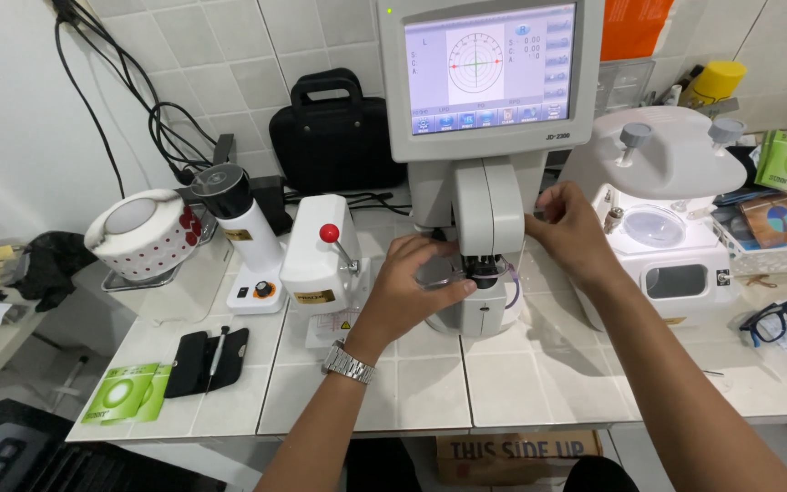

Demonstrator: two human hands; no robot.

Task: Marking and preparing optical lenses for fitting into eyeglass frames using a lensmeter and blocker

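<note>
Left hand [409, 290] with a steel wristwatch [348, 363], fingers pinched on a lens [503, 278] at the front of the white lens meter [483, 196], right hand [571, 232] gripping the meter's right side, black-framed glasses [781, 317] on the table [503, 383] far right of it.

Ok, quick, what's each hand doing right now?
Left hand: fingers curled at the lens rest of the white lens meter; whether it holds anything cannot be told.
Right hand: closed grip on the meter's right side.
</note>
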